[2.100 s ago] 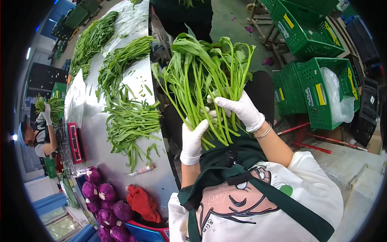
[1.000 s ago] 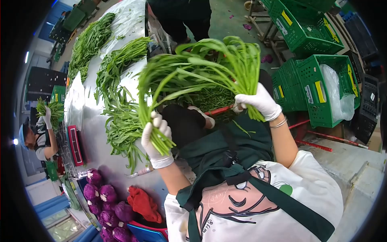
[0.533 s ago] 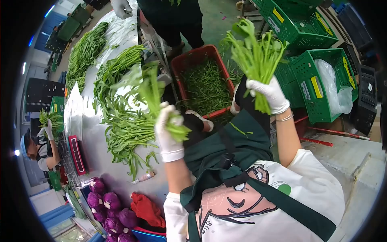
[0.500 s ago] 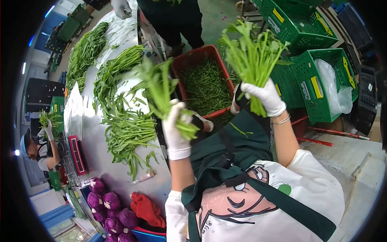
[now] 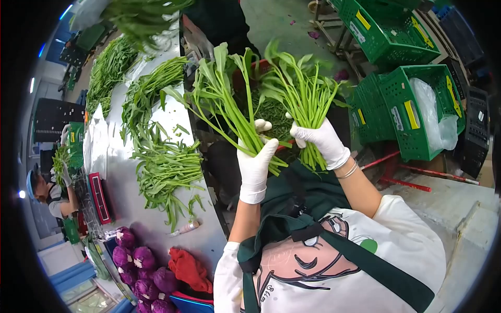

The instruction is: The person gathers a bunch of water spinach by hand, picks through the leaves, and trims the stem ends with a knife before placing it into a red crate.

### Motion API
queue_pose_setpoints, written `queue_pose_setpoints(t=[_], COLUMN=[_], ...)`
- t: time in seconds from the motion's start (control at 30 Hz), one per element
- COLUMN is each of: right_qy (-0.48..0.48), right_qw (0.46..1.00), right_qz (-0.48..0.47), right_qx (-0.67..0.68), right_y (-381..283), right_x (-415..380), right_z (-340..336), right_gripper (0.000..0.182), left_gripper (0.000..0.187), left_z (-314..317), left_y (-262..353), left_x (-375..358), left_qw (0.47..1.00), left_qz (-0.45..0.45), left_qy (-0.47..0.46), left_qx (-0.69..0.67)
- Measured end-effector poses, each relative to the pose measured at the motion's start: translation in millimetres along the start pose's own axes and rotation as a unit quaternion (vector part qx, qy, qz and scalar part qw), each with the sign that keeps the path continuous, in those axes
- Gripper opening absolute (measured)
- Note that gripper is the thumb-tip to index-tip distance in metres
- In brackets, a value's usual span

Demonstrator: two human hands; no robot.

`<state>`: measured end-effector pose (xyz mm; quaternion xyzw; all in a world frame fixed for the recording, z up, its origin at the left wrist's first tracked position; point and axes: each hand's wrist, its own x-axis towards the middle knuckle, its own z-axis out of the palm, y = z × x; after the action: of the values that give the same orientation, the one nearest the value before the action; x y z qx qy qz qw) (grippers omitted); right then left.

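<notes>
My left hand [image 5: 254, 171], in a white glove, grips a bunch of water spinach [image 5: 222, 104] by the lower stems, leaves pointing up and left. A second bunch of water spinach [image 5: 309, 94] is held in my gloved right hand [image 5: 324, 145], its stem ends sticking out below the fist. Both bunches are in front of my apron, close together. Below and behind them is a red crate, mostly hidden, with cut green pieces [image 5: 276, 117] in it. To the left, a pile of water spinach [image 5: 169, 164] lies on the metal table [image 5: 133, 201], near a small knife [image 5: 186, 228].
More greens [image 5: 148, 88] lie farther up the table. Purple cabbages [image 5: 143, 258] and a red cloth [image 5: 189, 268] sit at the near end. Green crates [image 5: 417, 148] stand at right. One co-worker [image 5: 57, 190] is across the table; another person's blurred greens [image 5: 146, 21] show at top.
My hands have come closer together; the left bunch moved right and the right bunch moved lower. At the top, the other person now swings a bunch of greens over the table.
</notes>
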<state>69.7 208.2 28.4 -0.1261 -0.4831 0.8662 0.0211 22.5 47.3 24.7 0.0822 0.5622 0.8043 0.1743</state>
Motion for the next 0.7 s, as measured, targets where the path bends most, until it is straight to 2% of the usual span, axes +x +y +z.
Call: queue_pose_setpoints(t=[0.1, 0.13, 0.17, 0.23, 0.33, 0.37, 0.43, 0.53, 0.63, 0.7], right_qy=[0.007, -0.033, -0.038, -0.028, -0.033, -0.014, -0.008, -0.014, -0.020, -0.013], right_qw=[0.998, 0.998, 0.999, 0.998, 0.999, 1.000, 1.000, 0.999, 0.999, 0.998], right_qz=[-0.043, -0.046, -0.014, -0.039, -0.005, 0.007, -0.011, 0.015, 0.008, 0.005], right_qx=[-0.040, -0.010, -0.025, -0.042, -0.020, -0.021, -0.019, -0.025, -0.040, -0.055], right_y=[3.6, 4.9, -1.1, 4.4, -3.3, -11.4, -17.4, -17.0, -10.5, -2.3], right_x=[-2.5, -3.3, -6.7, -2.7, -1.9, -1.1, 3.2, 1.0, -0.5, -1.9], right_z=[19.7, 27.5, 31.8, 35.4, 26.3, 22.8, 9.5, 6.7, 5.7, 9.0], right_gripper=[0.035, 0.037, 0.038, 0.039, 0.037, 0.037, 0.037, 0.036, 0.036, 0.036], left_gripper=[0.046, 0.045, 0.043, 0.043, 0.043, 0.040, 0.034, 0.027, 0.020, 0.015], left_z=[1.1, 0.3, 5.2, -3.3, -11.9, -17.0, -16.8, -19.0, -18.4, -10.9], left_y=[1.0, -3.3, -2.2, -5.6, -2.1, 2.0, 10.1, 17.6, 12.0, 6.8], left_x=[-1.4, -1.3, -3.8, -3.8, -3.7, -4.9, -3.4, -0.7, -2.9, -3.2], left_qw=[1.000, 0.999, 0.997, 0.993, 0.997, 0.994, 0.987, 0.983, 0.992, 0.996], left_qz=[0.007, 0.028, 0.008, -0.008, -0.023, -0.070, -0.077, -0.087, -0.112, -0.081], left_qy=[-0.012, -0.006, -0.002, -0.041, -0.069, -0.074, -0.095, -0.105, -0.052, -0.021], left_qx=[-0.028, -0.019, -0.071, -0.113, -0.019, 0.039, 0.108, 0.121, -0.017, -0.040])
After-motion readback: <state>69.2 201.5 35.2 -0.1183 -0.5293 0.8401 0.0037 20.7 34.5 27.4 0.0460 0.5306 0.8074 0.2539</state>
